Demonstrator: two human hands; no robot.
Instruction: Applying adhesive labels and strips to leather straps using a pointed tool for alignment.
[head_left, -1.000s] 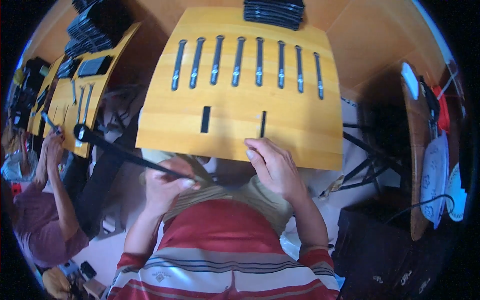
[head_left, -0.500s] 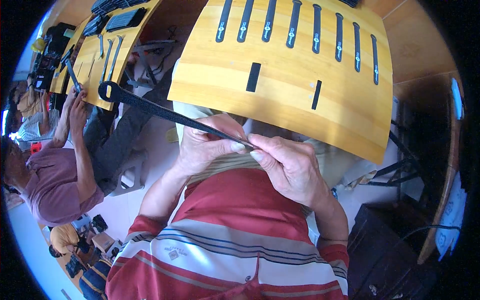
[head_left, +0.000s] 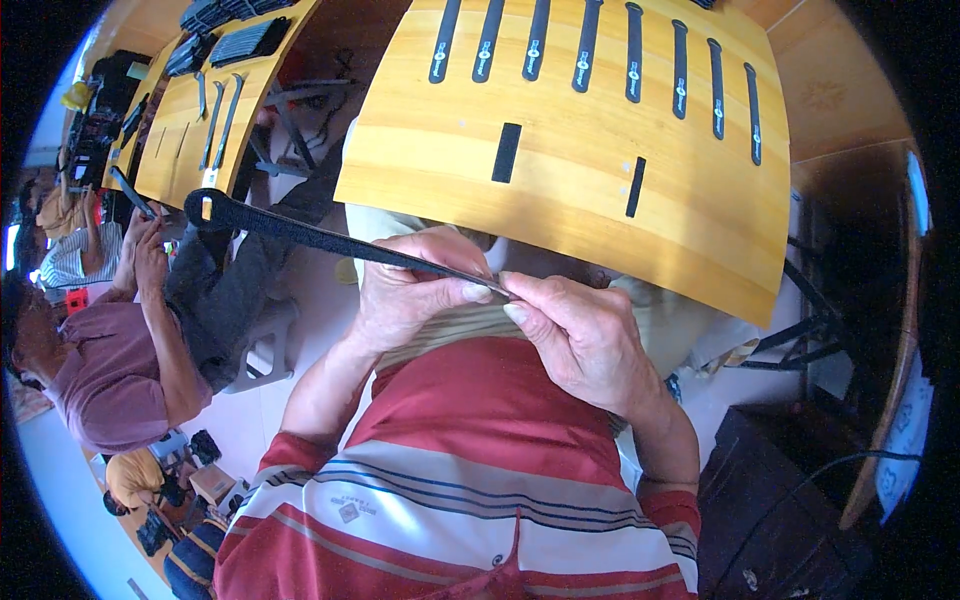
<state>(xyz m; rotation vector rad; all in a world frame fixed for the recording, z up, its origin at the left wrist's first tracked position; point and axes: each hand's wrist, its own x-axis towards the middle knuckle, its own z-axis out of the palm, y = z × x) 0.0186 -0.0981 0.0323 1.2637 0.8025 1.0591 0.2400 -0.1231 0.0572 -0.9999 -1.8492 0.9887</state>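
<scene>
A long black fabric strap (head_left: 310, 233) with a rounded, slotted end runs up to the left from my hands. My left hand (head_left: 415, 290) pinches it near its lower end, thumb on top. Just beside it, my right hand (head_left: 580, 330) has thumb and forefinger closed on the strap's tip, most of which the fingers hide. Both hands are in front of my body, short of the table's near edge. On the wooden table (head_left: 420, 170) lie two short black strips, a wider one (head_left: 507, 152) and a narrower one (head_left: 636, 187).
Several black straps (head_left: 633, 55) with pale printing lie in a row across the table's far part. To the left, a co-worker (head_left: 125, 360) holds a dark strap by another wooden table (head_left: 185, 150) bearing straps and bundles. A dark box-like shape (head_left: 770, 490) stands at lower right.
The strap's slotted end has swung slightly left and down. My two hands keep nearly the same place and pinch. The co-worker's strap has tilted lower.
</scene>
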